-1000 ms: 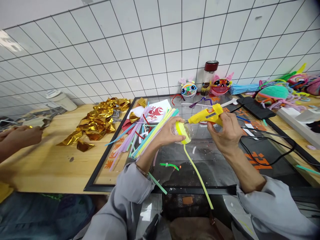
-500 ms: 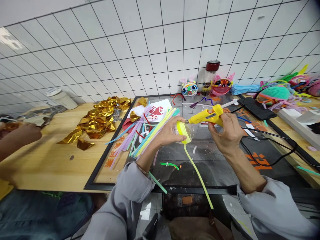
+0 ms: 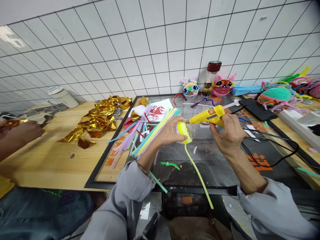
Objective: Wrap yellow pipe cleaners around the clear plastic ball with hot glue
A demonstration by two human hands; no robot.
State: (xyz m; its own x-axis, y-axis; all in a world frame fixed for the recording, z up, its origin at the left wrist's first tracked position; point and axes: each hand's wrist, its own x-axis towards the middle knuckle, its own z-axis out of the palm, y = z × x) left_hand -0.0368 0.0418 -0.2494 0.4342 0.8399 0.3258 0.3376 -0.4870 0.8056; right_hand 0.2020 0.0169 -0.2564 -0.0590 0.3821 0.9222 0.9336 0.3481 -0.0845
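My left hand is closed around a small clear round container with yellow pipe cleaner wound about it. From its underside a loose yellow pipe cleaner hangs down past the board's front edge. In my right hand is a yellow hot glue gun, a glue stick jutting from its back. The nozzle points left and meets the upper side of the wound container; whether it touches is too small to tell. Beside my left wrist lies a bundle of pastel pipe cleaners.
Crumpled gold foil lies left of the black-framed board. Another person's hand works at far left. Two decorated round faces and a bottle stand by the wall. A black cable loops at right, near a phone.
Hardly anything differs. My hands, the container and the glue gun keep their places relative to each other; the view has shifted slightly. At far left the other person's hand has moved a little.
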